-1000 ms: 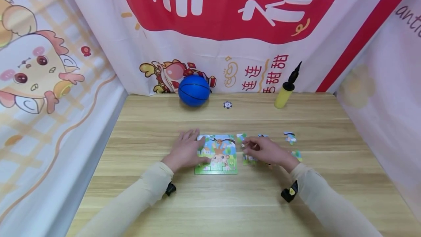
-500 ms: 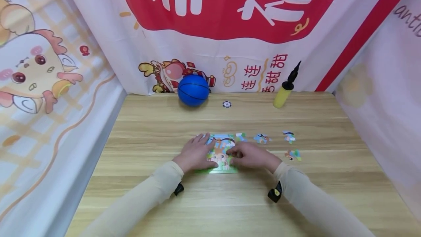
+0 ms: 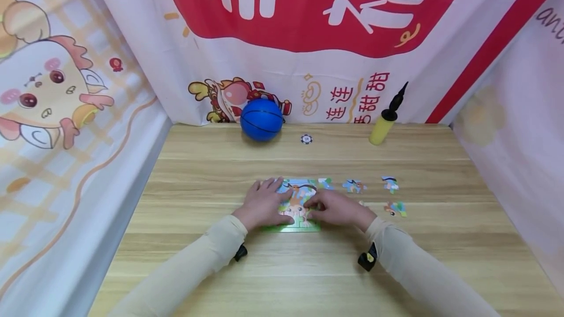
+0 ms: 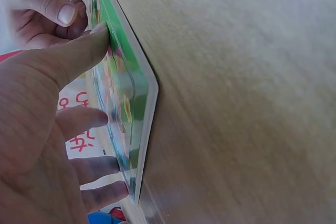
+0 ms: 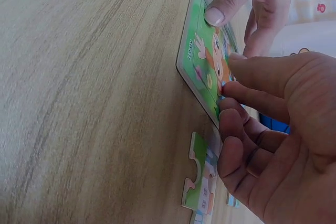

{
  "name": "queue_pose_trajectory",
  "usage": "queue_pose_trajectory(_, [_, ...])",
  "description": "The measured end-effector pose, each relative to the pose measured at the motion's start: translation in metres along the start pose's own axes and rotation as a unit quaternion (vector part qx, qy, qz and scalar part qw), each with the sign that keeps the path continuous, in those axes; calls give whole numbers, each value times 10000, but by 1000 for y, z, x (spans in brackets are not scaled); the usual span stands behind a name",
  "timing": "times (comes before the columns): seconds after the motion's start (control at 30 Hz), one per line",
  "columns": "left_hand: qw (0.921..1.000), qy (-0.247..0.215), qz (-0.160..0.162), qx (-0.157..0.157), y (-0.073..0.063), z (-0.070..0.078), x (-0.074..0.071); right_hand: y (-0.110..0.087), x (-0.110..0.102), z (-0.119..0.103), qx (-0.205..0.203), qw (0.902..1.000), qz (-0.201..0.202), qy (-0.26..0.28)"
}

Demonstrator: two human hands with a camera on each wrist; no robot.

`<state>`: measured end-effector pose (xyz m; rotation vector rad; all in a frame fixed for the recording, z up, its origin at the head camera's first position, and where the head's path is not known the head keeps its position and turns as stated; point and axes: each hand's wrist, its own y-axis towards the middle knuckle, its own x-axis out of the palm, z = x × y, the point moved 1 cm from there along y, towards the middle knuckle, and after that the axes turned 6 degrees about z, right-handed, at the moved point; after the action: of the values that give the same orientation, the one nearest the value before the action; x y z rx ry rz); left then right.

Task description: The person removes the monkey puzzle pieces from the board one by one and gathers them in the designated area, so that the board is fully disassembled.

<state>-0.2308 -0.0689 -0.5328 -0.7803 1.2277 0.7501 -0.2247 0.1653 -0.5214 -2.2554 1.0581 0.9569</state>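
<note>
Broadly, the pale wood worktop fills the lower half of the head view, with the puzzle board lying flat just below the middle of that view. The left hand rests on the board's left part, fingers apart and mostly straight, seemingly to steady it. The right hand reaches over the board's right part with thumb and index fingertips on its face and the other fingers curled; whether they pinch a piece I cannot tell. Smallest, the loose pieces lie right of the board, towards the middle right of the frame; some may be hidden by the hand.

Seating a piece on the right side seems the step in hand. The next move likely calls for pressing it flush, then fetching another loose piece and turning it to match.
</note>
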Motion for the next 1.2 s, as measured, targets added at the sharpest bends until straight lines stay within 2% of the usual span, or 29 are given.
queue_pose_trajectory(0.4, [10000,42,-38,-62,0,1,-5,3,1,3,139,9998,168,8])
queue_pose_trajectory(0.6, [9999,-67,-30,-104,1,1,-6,4,-3,1,138,9987,354,332])
queue_pose_trajectory(0.9, [9999,-102,-59,-110,1,1,-5,2,1,7,150,9970,315,688])
queue_pose_trajectory(1.0, [9999,-125,-47,-88,1,1,-5,-3,-2,12,175,9927,432,1114])
queue_pose_trajectory(1.07, [9998,-147,-62,-89,1,1,-5,-10,-7,18,310,9860,486,1562])
queue_pose_trajectory(1.2, [9997,-179,-122,-104,2,1,-4,-38,-22,39,744,9715,428,2211])
